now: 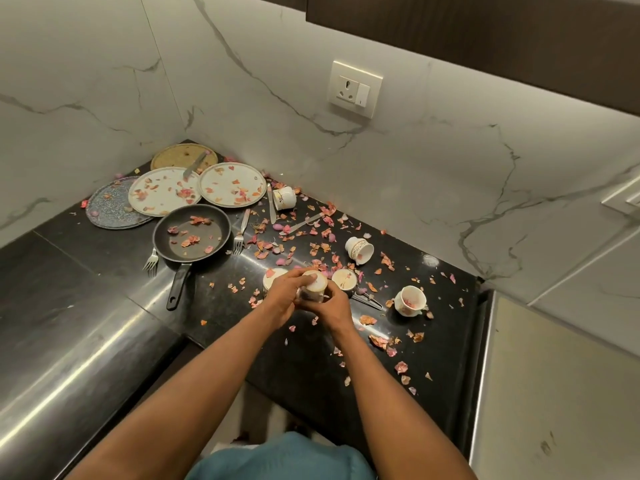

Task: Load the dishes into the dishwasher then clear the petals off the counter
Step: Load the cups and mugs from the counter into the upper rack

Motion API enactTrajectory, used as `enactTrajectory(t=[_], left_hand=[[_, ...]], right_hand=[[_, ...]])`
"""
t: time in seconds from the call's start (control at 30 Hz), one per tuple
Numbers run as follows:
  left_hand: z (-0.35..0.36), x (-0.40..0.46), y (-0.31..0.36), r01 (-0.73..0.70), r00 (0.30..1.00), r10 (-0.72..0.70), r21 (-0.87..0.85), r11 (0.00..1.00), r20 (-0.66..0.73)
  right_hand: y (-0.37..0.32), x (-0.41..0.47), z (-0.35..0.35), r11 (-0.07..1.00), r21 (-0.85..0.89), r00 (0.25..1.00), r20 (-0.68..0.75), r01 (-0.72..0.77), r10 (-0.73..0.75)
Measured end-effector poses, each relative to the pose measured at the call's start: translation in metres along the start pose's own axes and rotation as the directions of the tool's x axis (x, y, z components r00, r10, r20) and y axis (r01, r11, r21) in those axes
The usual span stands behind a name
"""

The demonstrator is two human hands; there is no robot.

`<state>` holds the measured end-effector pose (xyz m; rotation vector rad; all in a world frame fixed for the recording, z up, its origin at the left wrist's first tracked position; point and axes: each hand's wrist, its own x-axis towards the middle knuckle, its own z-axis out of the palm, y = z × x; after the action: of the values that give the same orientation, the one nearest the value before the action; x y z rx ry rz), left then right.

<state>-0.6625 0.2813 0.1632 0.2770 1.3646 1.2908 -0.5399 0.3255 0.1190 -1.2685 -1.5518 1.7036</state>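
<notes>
Both my hands hold one white cup (317, 284) just above the black counter (311, 358). My left hand (285, 297) grips its left side with fingers over the rim. My right hand (334, 304) curls round its right side. Two more cups (273, 276) (344, 278) stand right behind my hands. A cup (360, 249) lies tipped farther back, another (284, 198) lies near the wall, and a floral cup (410, 300) stands at the right. Pink and orange petals (313, 237) are scattered over the counter. Two white plates (162, 190) (232, 184) hold petals.
A black frying pan (192, 237) with petals sits left of centre, forks (151, 261) (240, 237) beside it. A grey plate (110, 206) and a woven mat (183, 156) with a knife lie in the corner. Spoons (301, 224) lie among petals. A socket (355, 89) is on the marble wall.
</notes>
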Motion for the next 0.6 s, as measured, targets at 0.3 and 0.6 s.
enactTrajectory(t=[0.3,0.6], left_hand=[[-0.001,-0.005,-0.003,-0.008,0.999,0.01,0.085,0.996,-0.03],[-0.008,-0.012,-0.015,0.008,1.0,-0.011,0.123,0.992,0.022]], right_hand=[[0.01,-0.001,-0.005,0.983,-0.179,0.998,-0.037,0.038,-0.046],[0.015,-0.019,-0.005,0.983,-0.18,0.997,-0.067,0.034,-0.046]])
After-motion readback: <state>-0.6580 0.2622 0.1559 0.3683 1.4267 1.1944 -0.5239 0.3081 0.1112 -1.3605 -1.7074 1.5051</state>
